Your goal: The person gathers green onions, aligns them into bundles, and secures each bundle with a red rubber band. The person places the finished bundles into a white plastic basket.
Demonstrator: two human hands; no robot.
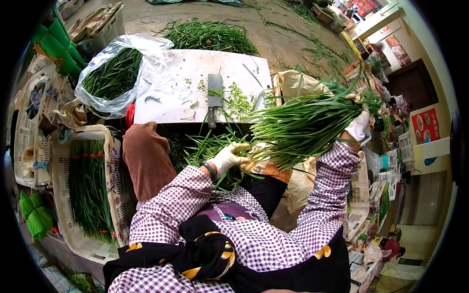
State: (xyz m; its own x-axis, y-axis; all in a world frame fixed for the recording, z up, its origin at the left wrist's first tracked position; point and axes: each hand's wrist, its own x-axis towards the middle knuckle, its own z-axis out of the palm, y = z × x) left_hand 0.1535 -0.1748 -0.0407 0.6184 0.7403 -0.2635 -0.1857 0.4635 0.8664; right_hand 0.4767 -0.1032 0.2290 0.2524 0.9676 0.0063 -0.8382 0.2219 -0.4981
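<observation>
My right hand (358,126), in a white glove, grips a large bunch of green garlic chives (306,119) near its leafy end. The pale stalk ends fan out to the left over my patterned knee. My left hand (228,160), also gloved, is beside that knee with its fingers apart and nothing visible in them. Loose green leaves (209,144) lie between my legs. In front of me is a white board (168,99). A cleaver (215,91) with a black handle lies flat on it, the handle overhanging the near edge. Chopped pale stalk bits (236,100) are scattered beside the blade.
A clear plastic bag (152,45) full of chives stands at the board's left. A plastic crate (111,164) with red-banded bundles (88,186) is left of my leg. Beyond the board a heap of greens (216,34) lies on the floor. Crates (361,197) stand at right.
</observation>
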